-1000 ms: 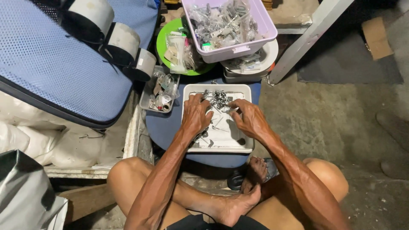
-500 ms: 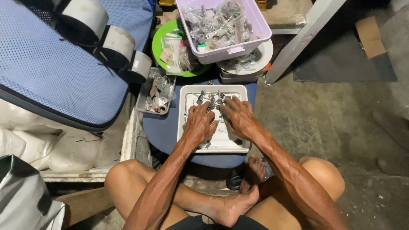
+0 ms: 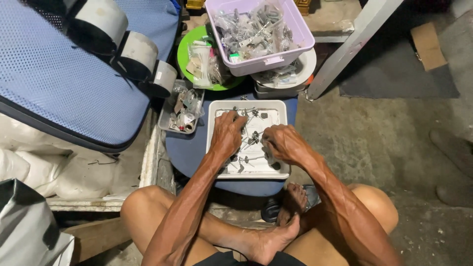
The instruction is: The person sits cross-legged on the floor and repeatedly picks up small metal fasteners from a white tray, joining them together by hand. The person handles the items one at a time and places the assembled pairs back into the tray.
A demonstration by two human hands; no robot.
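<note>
I am watching both hands working inside white tray [image 3: 213, 129] on blue stool [image 3: 189, 152]. Left hand [image 3: 227, 134] lying palm-down, fingers half curled over small metal parts [image 3: 252, 137]; whether it is gripping anything, I cannot tell. Right hand [image 3: 282, 143] pinching narrow, seems holding one small piece. Risk, in my judgement: tray is overhanging stool's near edge, pressing there could be tipping it, scattering parts onto concrete floor [image 3: 374, 143].

Tray parts [image 3: 251, 138] indistinct (too sm.)
</note>
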